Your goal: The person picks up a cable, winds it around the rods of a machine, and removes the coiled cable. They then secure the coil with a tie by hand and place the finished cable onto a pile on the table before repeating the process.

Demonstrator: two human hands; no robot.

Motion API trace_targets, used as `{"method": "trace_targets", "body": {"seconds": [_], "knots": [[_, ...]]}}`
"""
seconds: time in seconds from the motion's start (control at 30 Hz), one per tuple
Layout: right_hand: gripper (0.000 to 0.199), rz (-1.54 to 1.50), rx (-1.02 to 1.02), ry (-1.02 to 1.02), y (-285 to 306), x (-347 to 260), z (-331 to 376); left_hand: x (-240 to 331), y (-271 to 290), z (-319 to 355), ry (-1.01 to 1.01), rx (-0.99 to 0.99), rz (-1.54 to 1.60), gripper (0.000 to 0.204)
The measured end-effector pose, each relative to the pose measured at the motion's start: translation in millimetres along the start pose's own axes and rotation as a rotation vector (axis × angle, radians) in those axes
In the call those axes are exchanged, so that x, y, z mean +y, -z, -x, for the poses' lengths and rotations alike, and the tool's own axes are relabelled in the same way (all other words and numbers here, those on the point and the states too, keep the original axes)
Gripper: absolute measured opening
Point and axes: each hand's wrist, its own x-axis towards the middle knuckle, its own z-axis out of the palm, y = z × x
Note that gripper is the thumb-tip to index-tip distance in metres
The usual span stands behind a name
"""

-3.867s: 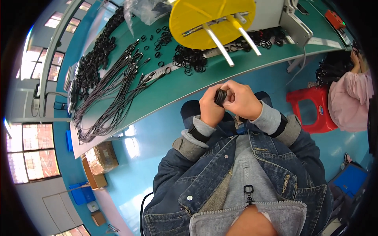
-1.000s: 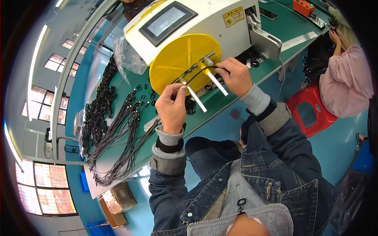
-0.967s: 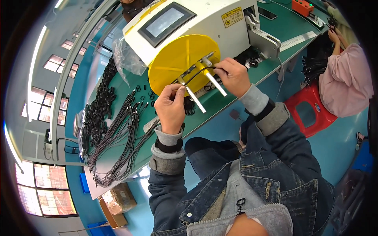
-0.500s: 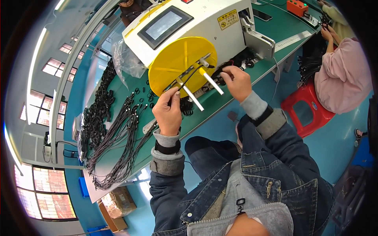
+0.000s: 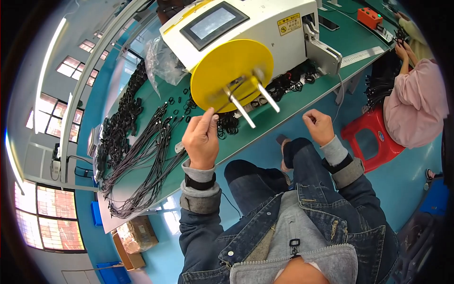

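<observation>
A white machine [image 5: 265, 32] carries a round yellow disc [image 5: 208, 66] on its front, with two metal rods [image 5: 243, 111] sticking out toward me. The disc's middle is smeared, as if it is spinning. A thin black cable [image 5: 221, 105] runs from the disc's middle to my left hand [image 5: 202, 141], which pinches it between thumb and fingers at the disc's lower left edge. My right hand [image 5: 319, 127] is apart from the machine, to its lower right over the floor. Its fingers are curled together, and nothing shows in them.
Bundles of dark cables [image 5: 153, 161] and a heap of black coils [image 5: 118, 120] cover the green table's left side. Small black rings [image 5: 177, 102] lie near the disc, more black coils [image 5: 293, 81] under the machine. A person in pink [image 5: 416, 104] sits on a red stool [image 5: 373, 151].
My right hand has drawn back from the disc, down and to the right. The disc's centre has become blurred. My left hand keeps its pinch on the cable beside the disc.
</observation>
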Motion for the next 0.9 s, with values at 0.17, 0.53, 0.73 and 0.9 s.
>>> {"method": "trace_targets", "body": {"seconds": [0.17, 0.53, 0.73, 0.9], "knots": [[0.009, -0.003, -0.067, 0.004, -1.7, 0.4, 5.9, 6.2, -4.5, 0.9, 0.061, -0.041, 0.018, 0.020], [0.010, -0.007, -0.145, -0.068, -2.1, 3.6, 11.4, 28.4, -16.8, 10.4, 0.079, -0.047, 0.072, 0.020], [0.010, -0.066, -0.160, -0.016, -1.2, -13.7, 7.4, 40.6, -32.8, -0.5, -0.044, -0.021, 0.020, 0.023], [0.008, -0.241, -0.115, 0.160, -5.2, -80.0, -16.7, 59.4, -41.4, -24.0, -0.214, -0.019, -0.182, 0.024]]}}
